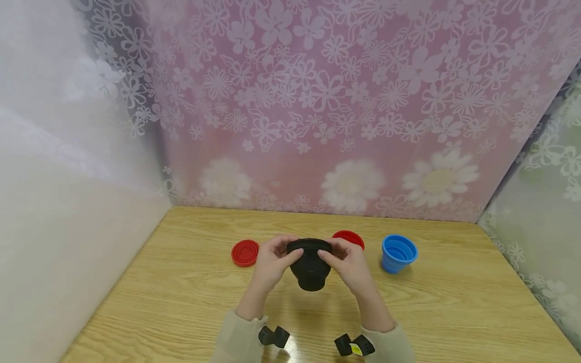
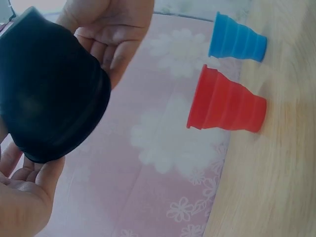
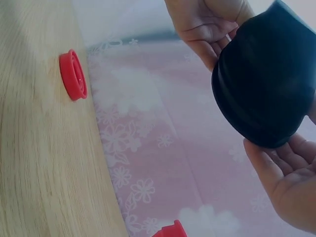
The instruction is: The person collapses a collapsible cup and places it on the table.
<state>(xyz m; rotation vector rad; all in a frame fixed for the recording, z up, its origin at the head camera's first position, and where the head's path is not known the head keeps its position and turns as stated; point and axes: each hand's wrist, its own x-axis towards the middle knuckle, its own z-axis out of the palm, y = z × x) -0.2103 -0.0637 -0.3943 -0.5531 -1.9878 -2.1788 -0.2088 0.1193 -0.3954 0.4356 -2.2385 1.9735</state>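
A black collapsible cup (image 1: 310,269) is held above the table between both hands, its wide rim tilted up and away. My left hand (image 1: 272,259) grips the rim's left side, thumb on the near wall and fingers behind. On the right side my right hand (image 1: 347,262) grips it the same way. In the left wrist view the black cup (image 2: 54,89) fills the left part, with fingers under its rim. Behind the right hand stands a red collapsible cup (image 2: 227,101), extended and partly hidden in the head view. A blue collapsible cup (image 1: 399,252) stands extended to its right.
A flattened red collapsible cup (image 1: 245,253) lies on the wooden table (image 1: 181,292), left of the hands. Flowered pink cloth (image 1: 290,126) hangs along the table's back edge, and pale sheets (image 1: 91,201) border the sides.
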